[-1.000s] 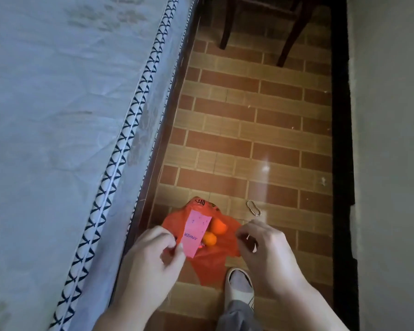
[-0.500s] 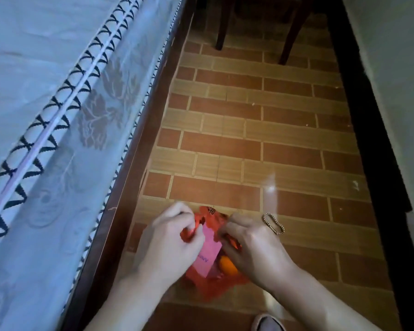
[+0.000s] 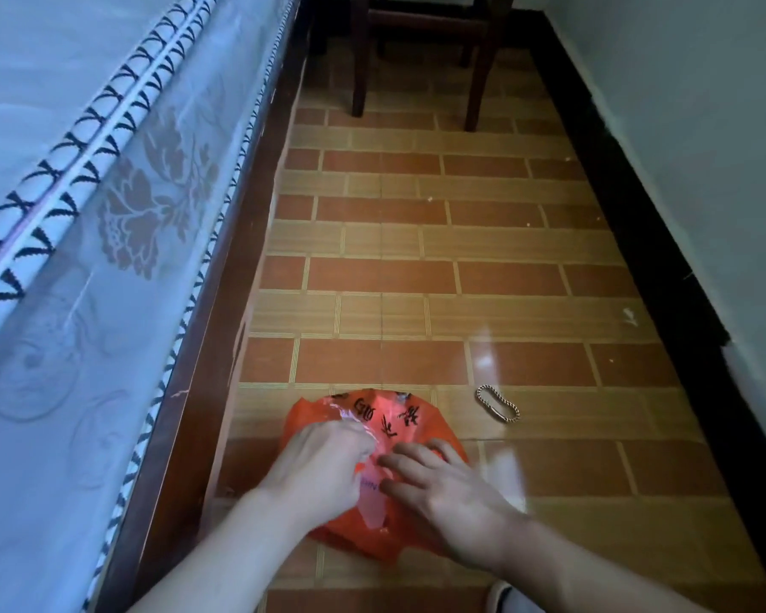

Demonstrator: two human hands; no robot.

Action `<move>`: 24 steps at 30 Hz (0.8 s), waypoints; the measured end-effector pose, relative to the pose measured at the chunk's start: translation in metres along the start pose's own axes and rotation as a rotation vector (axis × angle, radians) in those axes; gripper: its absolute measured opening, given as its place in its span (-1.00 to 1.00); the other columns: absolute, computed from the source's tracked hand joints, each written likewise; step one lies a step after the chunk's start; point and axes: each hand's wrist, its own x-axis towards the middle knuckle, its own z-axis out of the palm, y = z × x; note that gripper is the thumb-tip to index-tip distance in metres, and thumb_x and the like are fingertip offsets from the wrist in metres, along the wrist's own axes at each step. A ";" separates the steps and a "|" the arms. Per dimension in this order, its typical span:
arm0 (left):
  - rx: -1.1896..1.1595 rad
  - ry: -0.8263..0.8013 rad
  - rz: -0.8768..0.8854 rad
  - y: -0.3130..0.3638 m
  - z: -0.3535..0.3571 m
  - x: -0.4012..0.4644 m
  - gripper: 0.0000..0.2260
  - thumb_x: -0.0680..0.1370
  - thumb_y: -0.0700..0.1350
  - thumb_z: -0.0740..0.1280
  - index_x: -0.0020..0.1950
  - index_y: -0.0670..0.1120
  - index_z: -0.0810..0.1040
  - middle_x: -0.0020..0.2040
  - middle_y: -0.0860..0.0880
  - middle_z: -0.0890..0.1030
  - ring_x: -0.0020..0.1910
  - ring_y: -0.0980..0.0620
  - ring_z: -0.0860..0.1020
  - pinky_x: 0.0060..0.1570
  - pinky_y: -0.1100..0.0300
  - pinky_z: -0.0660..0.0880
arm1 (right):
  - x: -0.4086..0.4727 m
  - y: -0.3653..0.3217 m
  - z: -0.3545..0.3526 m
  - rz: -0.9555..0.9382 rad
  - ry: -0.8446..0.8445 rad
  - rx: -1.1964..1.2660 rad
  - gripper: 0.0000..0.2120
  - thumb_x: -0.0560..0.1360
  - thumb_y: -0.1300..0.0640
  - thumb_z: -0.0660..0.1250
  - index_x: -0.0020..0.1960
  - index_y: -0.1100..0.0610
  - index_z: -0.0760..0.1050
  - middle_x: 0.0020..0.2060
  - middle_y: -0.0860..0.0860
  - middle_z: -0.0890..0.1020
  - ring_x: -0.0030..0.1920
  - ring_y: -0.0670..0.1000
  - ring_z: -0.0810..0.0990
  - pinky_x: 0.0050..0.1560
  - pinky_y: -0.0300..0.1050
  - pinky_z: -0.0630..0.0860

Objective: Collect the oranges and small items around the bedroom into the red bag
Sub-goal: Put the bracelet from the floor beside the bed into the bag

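The red bag (image 3: pixel 399 413) lies on the tiled floor beside the bed, black lettering on its upper flap. My left hand (image 3: pixel 323 471) grips the bag's plastic at its left side, fingers curled into it. My right hand (image 3: pixel 438 484) lies on the bag's right half with fingers spread and only slightly bent. Between the two hands a pink card (image 3: pixel 372 502) shows inside the bag. The oranges are hidden under my hands and the plastic. A small metal chain bracelet (image 3: pixel 497 403) lies on the floor just right of the bag.
The bed (image 3: pixel 107 258) with a white patterned cover and its brown wooden frame (image 3: pixel 222 347) runs along the left. Dark chair legs (image 3: pixel 416 59) stand at the far end of the aisle. A black skirting (image 3: pixel 659 258) and the wall close the right side. My shoe (image 3: pixel 505 597) shows at the bottom.
I have leaned lower. My hands closed in over the bag, covering the oranges and most of the pink card; the bag's flap with lettering now lies spread out.
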 end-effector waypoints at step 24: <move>0.312 -0.375 -0.123 -0.022 0.046 -0.002 -0.22 0.52 0.19 0.45 0.66 0.14 0.16 0.72 -0.04 -0.03 0.69 -0.13 -0.11 0.62 -0.20 -0.10 | -0.013 0.093 0.045 0.494 -0.224 0.083 -0.33 0.55 0.01 -0.12 0.68 -0.05 0.03 0.67 0.02 0.08 0.66 0.13 0.00 0.62 0.20 -0.02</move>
